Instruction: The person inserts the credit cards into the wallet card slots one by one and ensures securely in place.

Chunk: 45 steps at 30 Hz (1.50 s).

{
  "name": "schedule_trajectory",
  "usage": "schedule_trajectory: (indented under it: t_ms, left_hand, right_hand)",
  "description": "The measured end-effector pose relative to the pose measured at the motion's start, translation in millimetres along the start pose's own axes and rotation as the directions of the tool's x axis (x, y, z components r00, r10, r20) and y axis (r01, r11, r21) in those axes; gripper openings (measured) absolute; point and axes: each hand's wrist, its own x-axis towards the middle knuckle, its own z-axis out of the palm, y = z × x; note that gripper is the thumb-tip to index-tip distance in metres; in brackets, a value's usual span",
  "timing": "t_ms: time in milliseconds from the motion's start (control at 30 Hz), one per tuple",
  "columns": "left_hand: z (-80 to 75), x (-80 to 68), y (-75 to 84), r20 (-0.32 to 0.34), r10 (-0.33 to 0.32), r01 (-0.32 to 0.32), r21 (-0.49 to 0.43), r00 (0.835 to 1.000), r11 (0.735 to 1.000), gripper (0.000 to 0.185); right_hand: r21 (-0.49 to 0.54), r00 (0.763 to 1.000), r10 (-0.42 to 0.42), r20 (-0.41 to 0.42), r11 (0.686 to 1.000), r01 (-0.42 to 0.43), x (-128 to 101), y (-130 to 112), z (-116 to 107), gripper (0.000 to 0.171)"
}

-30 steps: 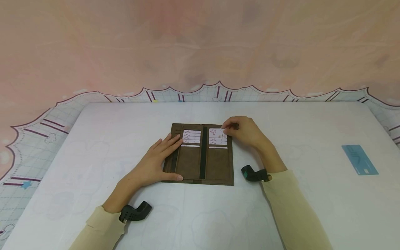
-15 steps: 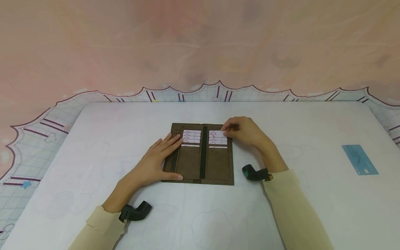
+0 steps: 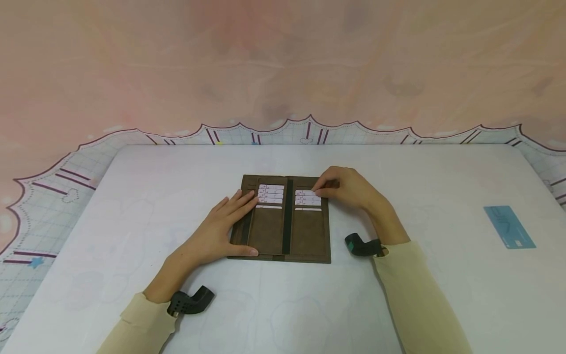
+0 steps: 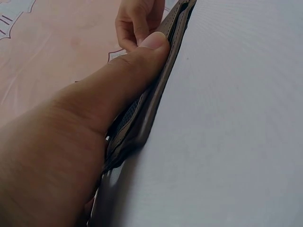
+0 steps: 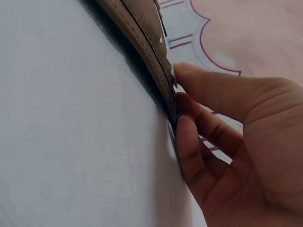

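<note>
A brown long wallet (image 3: 305, 236) lies open and flat on the white table (image 3: 132, 196). My left hand (image 3: 221, 226) presses flat on its left half with straight fingers, beside several white patterned cards (image 3: 270, 194) in the left slots. At the top of the right half, my right hand (image 3: 345, 189) has its fingers curled and pinches a white patterned card (image 3: 305, 193) by its top right corner. This card sits low in the top right slot, above two more cards. In the left wrist view my thumb (image 4: 94, 109) lies along the wallet's edge (image 4: 161, 90). The right wrist view shows fingers (image 5: 199, 142) against the wallet's edge (image 5: 142, 33).
A light blue card (image 3: 508, 226) lies alone on the table at the far right. A pink cloth with a scalloped grid border (image 3: 53, 182) surrounds the table on the far side and left. Black wrist mounts (image 3: 190, 301) sit on both forearms.
My right hand has slid the white card down into the top right slot, so less of it shows now. The left hand has not moved.
</note>
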Motion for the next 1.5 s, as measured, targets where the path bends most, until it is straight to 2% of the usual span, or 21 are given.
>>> schedule_trajectory:
  t_ms: [333, 733, 1500]
  left_hand:
    - [-0.6, -0.6, 1.0, 0.005, -0.005, 0.005, -0.006, 1.000, 1.000, 0.109]
    - [-2.2, -0.2, 2.3, 0.011, -0.017, 0.017, -0.007, 1.000, 1.000, 0.108]
    - [-2.6, -0.3, 3.0, 0.010, -0.007, 0.007, -0.017, 1.000, 1.000, 0.107]
  right_hand:
    - [0.016, 0.999, -0.036, 0.015, 0.999, 0.036, 0.8, -0.2, 0.8, 0.004]
    - [-0.030, 0.996, -0.003, 0.092, 1.000, 0.006, 0.2, -4.2, -3.9, 0.007]
    - [-0.020, 0.992, 0.045, 0.114, 0.999, -0.043, 0.0, -5.7, -4.6, 0.012]
